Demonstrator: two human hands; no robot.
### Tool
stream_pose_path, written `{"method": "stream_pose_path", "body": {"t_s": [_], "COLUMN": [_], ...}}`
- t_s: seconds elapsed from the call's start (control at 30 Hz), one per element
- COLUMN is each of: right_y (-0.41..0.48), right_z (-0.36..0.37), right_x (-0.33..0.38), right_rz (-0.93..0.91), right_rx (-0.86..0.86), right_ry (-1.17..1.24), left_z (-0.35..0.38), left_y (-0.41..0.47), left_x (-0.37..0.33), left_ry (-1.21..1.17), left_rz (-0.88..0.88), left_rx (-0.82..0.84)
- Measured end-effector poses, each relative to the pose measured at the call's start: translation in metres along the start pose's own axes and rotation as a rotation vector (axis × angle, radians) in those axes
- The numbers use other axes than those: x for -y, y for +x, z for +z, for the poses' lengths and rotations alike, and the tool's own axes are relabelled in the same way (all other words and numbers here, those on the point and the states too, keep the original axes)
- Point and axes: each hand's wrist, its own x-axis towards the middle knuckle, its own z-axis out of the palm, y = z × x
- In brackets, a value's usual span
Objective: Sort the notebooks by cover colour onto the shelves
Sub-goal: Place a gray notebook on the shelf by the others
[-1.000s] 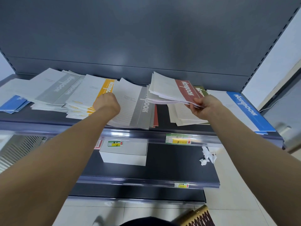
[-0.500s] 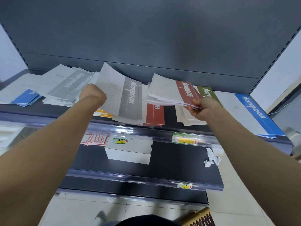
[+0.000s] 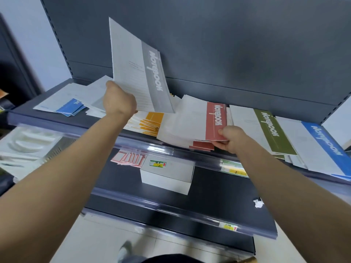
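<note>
Left hand (image 3: 118, 100): grips the grey notebook (image 3: 140, 73) by its lower near corner; the fingers curl under the cover and are out of sight.
Right hand (image 3: 230, 139): pinches the near edge of the red notebooks (image 3: 195, 122), thumb on top of the red band.
Grey notebook: held up almost on end above the top shelf (image 3: 47, 121), clear of every pile. Its long axis rises from the hand toward the back panel (image 3: 247, 44), with the grey band on its right side.
Red notebooks: the top few are raised slightly at the near edge; the rest lie flat on the same shelf.
Key relation: a pale pile (image 3: 91, 95) lies just left of and behind the left hand. If that is the grey group, the left hand is the nearer one, and the notebook probably has to swing left and tip flat. The right hand is well apart from it, beyond the yellow notebooks (image 3: 150, 120).
Other groups: left blue notebooks (image 3: 71, 108) at the far left; green notebook (image 3: 273, 131) and right blue notebook (image 3: 322, 147) to the right of the red.
Hidden or unclear: the left wrist covers most of the pale pile, so its cover colour is uncertain. The depth of the red stack cannot be judged. The picture edge cuts off the right blue notebook.
</note>
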Motion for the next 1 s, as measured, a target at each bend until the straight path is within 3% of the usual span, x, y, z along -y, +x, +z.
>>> {"method": "stream_pose_path", "body": {"t_s": [0.1,0.2,0.27,0.37,0.47,0.53,0.6,0.67,0.77,0.87,1.0], "right_y": [-0.002,-0.001,0.000,-0.011,-0.011,-0.012,-0.007,-0.001,0.020,0.034,0.040], "right_z": [0.002,0.000,-0.003,-0.009,-0.019,-0.028,-0.043,-0.060,-0.080,-0.092,-0.090], "right_x": [0.003,0.016,0.027,0.041,0.048,0.047,0.042,0.032,0.005,-0.015,-0.015], "right_rz": [0.001,-0.136,-0.244,-0.268,-0.274,-0.321,-0.405,-0.449,-0.232,-0.113,-0.244], "right_rx": [0.062,-0.073,-0.147,-0.040,0.080,0.017,-0.131,-0.168,-0.146,-0.155,-0.207], "right_ry": [-0.223,-0.368,-0.345,-0.149,-0.164,-0.189,-0.348,-0.734,-1.205,-1.360,-1.437], "left_z": [0.008,0.018,0.025,0.038,0.048,0.055,0.061,0.068,0.077,0.086,0.096], "left_y": [-0.003,-0.005,-0.010,-0.019,-0.025,-0.028,-0.031,-0.034,-0.040,-0.044,-0.045], "left_x": [-0.005,-0.006,-0.009,-0.013,-0.014,-0.016,-0.019,-0.026,-0.037,-0.042,-0.047], "left_ry": [-0.068,-0.186,-0.236,-0.341,-0.402,-0.395,-0.389,-0.395,-0.391,-0.342,-0.331], "left_rz": [0.000,-0.033,-0.033,-0.053,-0.069,-0.047,-0.019,-0.001,0.020,0.053,0.023], "left_rx": [0.060,0.166,0.236,0.342,0.411,0.437,0.441,0.440,0.436,0.420,0.402]}}
